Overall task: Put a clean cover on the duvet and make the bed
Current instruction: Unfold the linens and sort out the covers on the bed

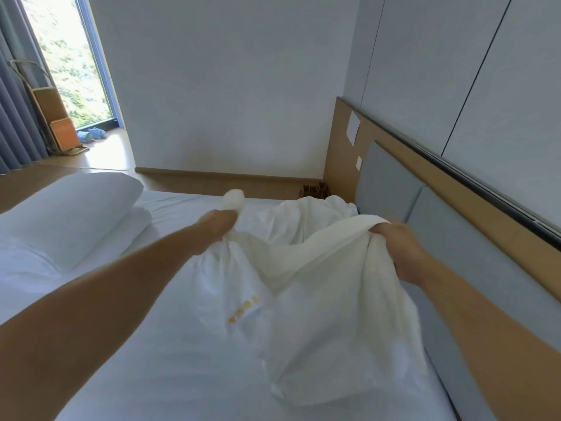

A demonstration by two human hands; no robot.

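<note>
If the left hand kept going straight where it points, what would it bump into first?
Probably the white wall, past the bed. The left hand, gripping a bunched fabric corner, points across it; depth is unclear.

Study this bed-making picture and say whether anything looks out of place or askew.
Nothing is damaged or spilled. The white cover lies crumpled in a heap beside the headboard, not spread flat; the left hand grips a bunched corner, the right hand an edge. Folded bedding sits stacked toward the window.
</note>
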